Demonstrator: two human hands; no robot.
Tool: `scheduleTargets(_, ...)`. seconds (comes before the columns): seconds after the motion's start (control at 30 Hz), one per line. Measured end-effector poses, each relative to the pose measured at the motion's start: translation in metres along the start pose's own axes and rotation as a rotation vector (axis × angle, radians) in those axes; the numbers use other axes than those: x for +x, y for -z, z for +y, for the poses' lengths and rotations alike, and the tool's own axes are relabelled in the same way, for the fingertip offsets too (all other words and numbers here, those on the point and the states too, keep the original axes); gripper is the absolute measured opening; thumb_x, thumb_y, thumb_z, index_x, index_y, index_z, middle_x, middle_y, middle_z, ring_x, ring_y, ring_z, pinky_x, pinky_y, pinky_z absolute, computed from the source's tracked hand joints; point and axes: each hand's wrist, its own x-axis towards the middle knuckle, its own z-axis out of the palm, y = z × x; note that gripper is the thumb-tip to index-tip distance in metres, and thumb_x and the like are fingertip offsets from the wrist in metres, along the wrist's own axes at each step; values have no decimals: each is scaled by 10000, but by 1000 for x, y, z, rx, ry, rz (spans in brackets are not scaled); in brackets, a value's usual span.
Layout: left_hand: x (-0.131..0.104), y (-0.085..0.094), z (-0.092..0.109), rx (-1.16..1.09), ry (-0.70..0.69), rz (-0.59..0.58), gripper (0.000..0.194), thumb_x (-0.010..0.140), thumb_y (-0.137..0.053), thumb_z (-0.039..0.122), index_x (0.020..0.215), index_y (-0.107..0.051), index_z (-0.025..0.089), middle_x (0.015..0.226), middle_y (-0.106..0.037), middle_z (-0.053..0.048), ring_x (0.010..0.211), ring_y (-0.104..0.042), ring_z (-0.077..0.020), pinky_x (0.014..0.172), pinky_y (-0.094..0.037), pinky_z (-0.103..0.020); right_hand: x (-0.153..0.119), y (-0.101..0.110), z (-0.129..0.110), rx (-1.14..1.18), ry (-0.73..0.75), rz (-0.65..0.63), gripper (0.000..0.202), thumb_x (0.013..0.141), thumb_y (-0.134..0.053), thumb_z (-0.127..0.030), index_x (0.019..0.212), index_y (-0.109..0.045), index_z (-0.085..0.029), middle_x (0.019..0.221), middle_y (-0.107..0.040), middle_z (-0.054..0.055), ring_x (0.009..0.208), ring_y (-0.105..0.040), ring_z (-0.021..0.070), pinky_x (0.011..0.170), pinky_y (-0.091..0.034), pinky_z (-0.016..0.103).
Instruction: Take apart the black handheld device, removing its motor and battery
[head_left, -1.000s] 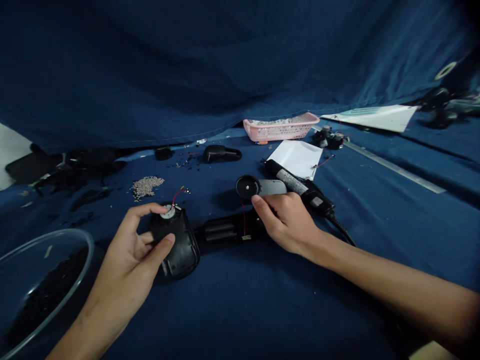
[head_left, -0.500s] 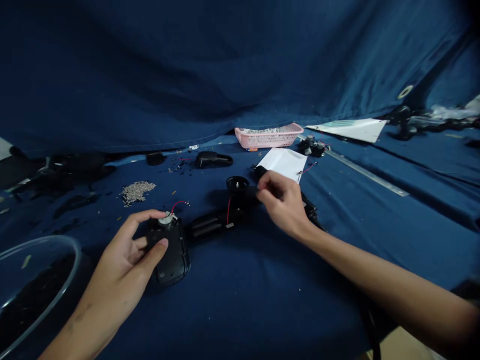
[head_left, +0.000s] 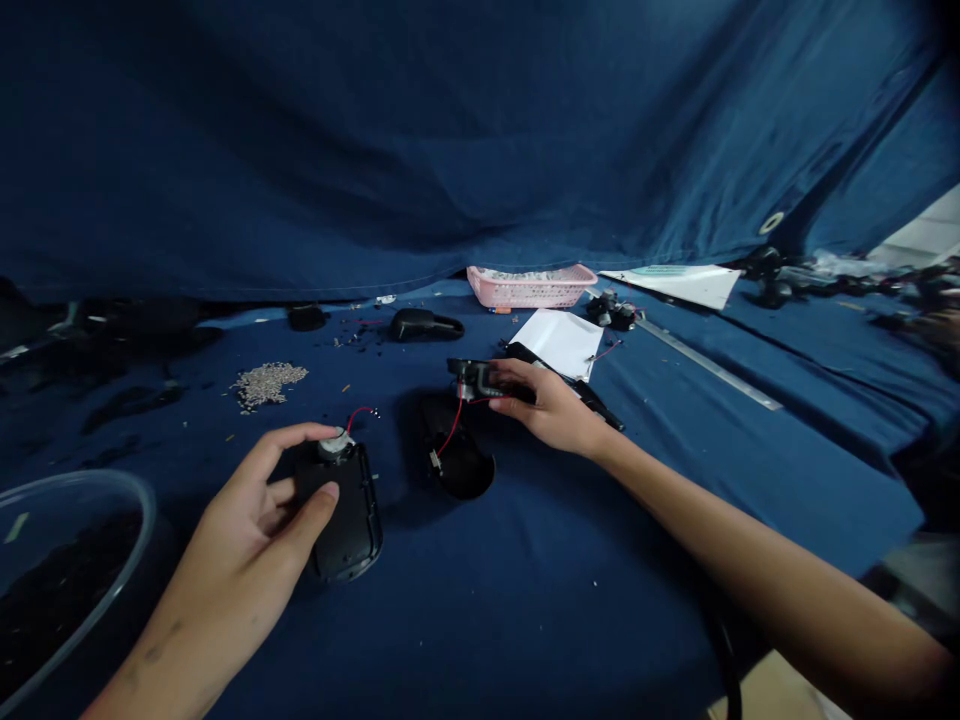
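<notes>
My left hand [head_left: 255,530] grips a flat black housing [head_left: 346,520], its index finger on a small round silver motor [head_left: 335,444] with a red wire at the housing's top. In my right hand [head_left: 547,405] is a black part with a round end [head_left: 471,372], pinched between fingers and thumb. A red wire runs down from that part to a curved black shell [head_left: 466,465] lying on the blue cloth between my hands. Just behind my right hand, other black parts [head_left: 600,405] lie beside white paper [head_left: 559,342].
A pink basket [head_left: 531,290] stands at the back. A metal ruler [head_left: 709,362] lies to the right. On the left are a pile of small screws [head_left: 268,385] and a clear tub [head_left: 142,520] of dark pieces. A black handle-like part [head_left: 424,325] lies behind.
The round-ended part is now lifted and tilted in my right hand. The black shell below has turned and shows its hollow side. My left hand has barely moved.
</notes>
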Motion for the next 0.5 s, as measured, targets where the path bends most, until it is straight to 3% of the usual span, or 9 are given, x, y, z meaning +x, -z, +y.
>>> scheduleTargets(0.07,2,2,-2,28,-14,-7,653,764,-824,516,1362,-608,368,983,-778,-38,765,-759,-241,612,-623,-283,-1,1,-4,62,-6,2,292,1000,-608,-424,1137,-673,-176,967,-694,54,871,-647,202,788,-497,309)
scheduleTargets(0.13,4,5,-4,62,-43,-18,651,766,-820,533,1358,-606,370,972,-781,-29,735,-755,-226,605,-620,-265,-2,1,-9,101,-19,12,349,1030,-569,-487,953,-666,-161,764,-610,3,680,-538,145,639,-407,263)
scheduleTargets(0.2,6,8,-7,73,-65,-28,654,760,-829,538,1352,-606,372,974,-784,-23,774,-765,-233,621,-622,-252,-3,1,-12,132,-24,23,377,1020,-591,-499,894,-667,-152,705,-559,-15,628,-472,124,595,-350,253)
scheduleTargets(0.4,11,11,-10,62,-45,-35,649,733,-858,531,1321,-621,389,946,-801,1,849,-790,-261,709,-634,-261,-5,-5,-12,248,-19,85,263,948,-712,-408,1059,-713,-169,961,-724,59,889,-682,204,808,-525,324)
scheduleTargets(0.5,15,12,-12,48,-46,-29,697,686,-893,510,1320,-630,384,944,-814,-2,897,-797,-288,729,-637,-269,-7,-6,-13,288,-38,117,339,903,-775,-377,1169,-689,-185,979,-744,64,921,-723,222,847,-562,347)
